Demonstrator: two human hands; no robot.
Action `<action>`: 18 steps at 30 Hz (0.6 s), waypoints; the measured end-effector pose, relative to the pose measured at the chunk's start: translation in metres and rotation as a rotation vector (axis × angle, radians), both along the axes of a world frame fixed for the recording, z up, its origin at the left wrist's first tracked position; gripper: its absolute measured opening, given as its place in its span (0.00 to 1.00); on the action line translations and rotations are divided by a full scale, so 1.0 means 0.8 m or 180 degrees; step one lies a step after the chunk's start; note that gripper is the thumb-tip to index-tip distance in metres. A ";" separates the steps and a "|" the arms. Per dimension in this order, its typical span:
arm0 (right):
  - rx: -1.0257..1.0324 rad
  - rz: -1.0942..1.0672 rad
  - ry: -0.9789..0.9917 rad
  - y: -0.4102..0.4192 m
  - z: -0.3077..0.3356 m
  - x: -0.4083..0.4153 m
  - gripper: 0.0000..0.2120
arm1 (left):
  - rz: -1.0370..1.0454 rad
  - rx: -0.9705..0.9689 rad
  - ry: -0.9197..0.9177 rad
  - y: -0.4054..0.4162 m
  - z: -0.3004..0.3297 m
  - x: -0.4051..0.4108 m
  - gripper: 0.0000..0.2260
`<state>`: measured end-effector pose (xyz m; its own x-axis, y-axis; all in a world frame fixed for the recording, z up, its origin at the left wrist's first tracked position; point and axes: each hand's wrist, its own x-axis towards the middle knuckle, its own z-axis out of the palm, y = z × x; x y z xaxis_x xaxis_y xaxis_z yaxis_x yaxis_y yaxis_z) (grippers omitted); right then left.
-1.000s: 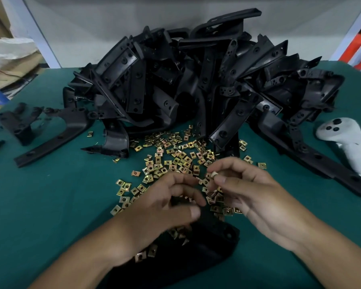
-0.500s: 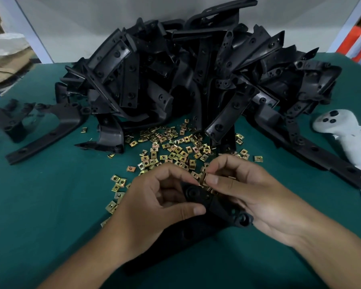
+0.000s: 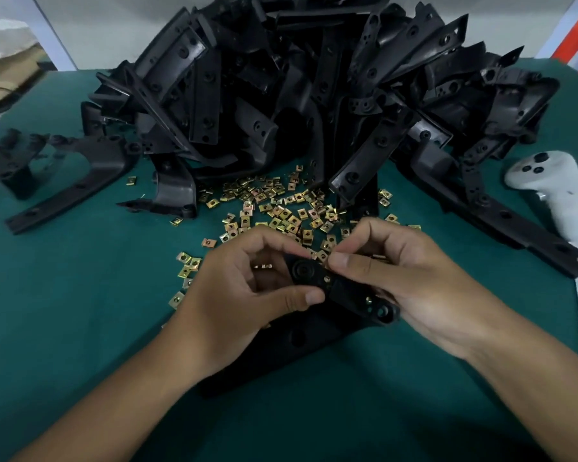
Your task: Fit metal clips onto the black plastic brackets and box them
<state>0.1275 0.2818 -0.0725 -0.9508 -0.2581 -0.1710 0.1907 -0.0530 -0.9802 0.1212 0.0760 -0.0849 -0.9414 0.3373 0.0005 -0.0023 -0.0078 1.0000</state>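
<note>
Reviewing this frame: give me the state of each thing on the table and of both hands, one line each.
Left hand: grips the held bracket.
Right hand: fingertips pinched at the held bracket's upper edge; a clip there cannot be made out.
Held bracket: lifted at its near end, between both hands.
Loose clips: scattered on the green table.
Bracket pile: heaped, untouched.
White controller: lying idle at right.

Table (image 3: 64, 328) w/ dark green cloth is carrying everything. Big pile of black brackets (image 3: 297, 95) is sitting far centre. Loose brass-coloured clips (image 3: 274, 211) are lying scattered just near of the pile, mid-table. A separate bracket (image 3: 67, 181) is lying flat far left. White controller (image 3: 554, 188) is resting far right, beside the pile's right edge.
</note>
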 end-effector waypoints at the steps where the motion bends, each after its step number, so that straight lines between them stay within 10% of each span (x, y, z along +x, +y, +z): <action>1: 0.0081 -0.0025 0.0054 0.000 0.000 0.000 0.05 | 0.0014 -0.0015 -0.0003 0.000 0.000 0.000 0.16; 18: 0.0963 0.0264 0.0980 0.013 0.006 -0.002 0.05 | -0.0121 -0.0074 0.0078 0.000 0.000 0.001 0.13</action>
<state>0.1258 0.2920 -0.0675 -0.9475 -0.3177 0.0374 -0.1212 0.2485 -0.9610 0.1222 0.0759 -0.0852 -0.9277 0.3730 0.0150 0.0222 0.0150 0.9996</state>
